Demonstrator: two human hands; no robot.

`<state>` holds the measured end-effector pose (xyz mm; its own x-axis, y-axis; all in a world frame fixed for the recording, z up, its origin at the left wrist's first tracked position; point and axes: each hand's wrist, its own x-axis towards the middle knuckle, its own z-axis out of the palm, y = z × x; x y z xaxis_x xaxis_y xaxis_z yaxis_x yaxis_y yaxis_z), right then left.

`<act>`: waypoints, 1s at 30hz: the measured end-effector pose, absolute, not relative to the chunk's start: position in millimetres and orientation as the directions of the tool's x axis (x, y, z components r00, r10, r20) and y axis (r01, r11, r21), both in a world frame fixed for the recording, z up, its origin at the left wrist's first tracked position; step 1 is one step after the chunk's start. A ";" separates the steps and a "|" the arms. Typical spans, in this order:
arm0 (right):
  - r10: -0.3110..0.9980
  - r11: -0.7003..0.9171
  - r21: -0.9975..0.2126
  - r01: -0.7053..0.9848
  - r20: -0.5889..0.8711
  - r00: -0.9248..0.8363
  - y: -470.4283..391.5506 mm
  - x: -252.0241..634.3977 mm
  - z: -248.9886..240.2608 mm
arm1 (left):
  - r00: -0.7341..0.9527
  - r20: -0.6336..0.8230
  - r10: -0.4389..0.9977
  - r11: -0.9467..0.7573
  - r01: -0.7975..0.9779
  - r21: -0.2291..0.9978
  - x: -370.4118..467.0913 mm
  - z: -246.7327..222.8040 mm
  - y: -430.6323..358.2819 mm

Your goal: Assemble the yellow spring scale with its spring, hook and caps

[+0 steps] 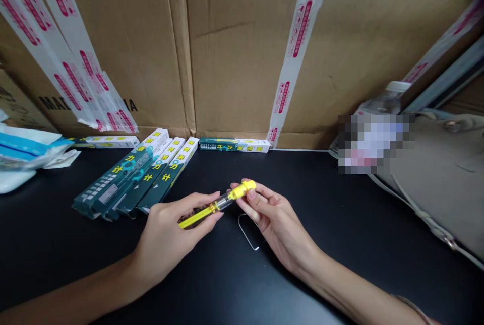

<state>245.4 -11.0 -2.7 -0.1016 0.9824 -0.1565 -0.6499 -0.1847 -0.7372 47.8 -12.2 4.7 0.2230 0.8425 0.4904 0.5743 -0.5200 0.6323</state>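
A tubular spring scale (222,203), with a clear barrel, yellow strips inside and a yellow cap (244,190), is held slantwise above the black table. My left hand (170,229) is closed round the barrel, its thumb and fingers on either side. The fingers of my right hand (274,214) pinch the cap at the upper end, thumb in front. Below my right hand a thin bent metal hook (247,234) shows, with its top close to the fingers. The barrel's lower end is hidden in my left palm.
Several green-and-white boxes (124,174) lie left of centre. Another box (234,144) lies along the cardboard carton (234,63) at the back. A plastic bottle (383,101) and a beige bag (438,164) stand right. A blue-and-white packet (32,146) lies left.
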 end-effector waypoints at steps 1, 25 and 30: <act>0.983 -0.184 -0.744 -0.642 -0.156 -0.102 -11.0 245.2 -2.3 | 0.222 0.490 0.843 -0.520 0.573 0.633 47.9 4.2 -12.4; 0.999 -0.045 -0.819 -0.572 -0.024 -0.043 -34.7 244.5 22.8 | 0.207 0.367 0.907 -0.416 0.306 0.856 45.1 12.8 -12.7; 0.998 -0.027 -0.824 -0.566 0.011 -0.064 -33.2 247.6 23.1 | 0.215 0.430 0.877 -0.481 0.415 0.773 44.6 12.3 -15.6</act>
<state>247.6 -33.2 23.1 -0.0635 0.9979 0.0111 -0.5662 -0.0269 -0.8239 44.6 -15.6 12.3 0.2147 0.8768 0.4302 0.4146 -0.4806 0.7727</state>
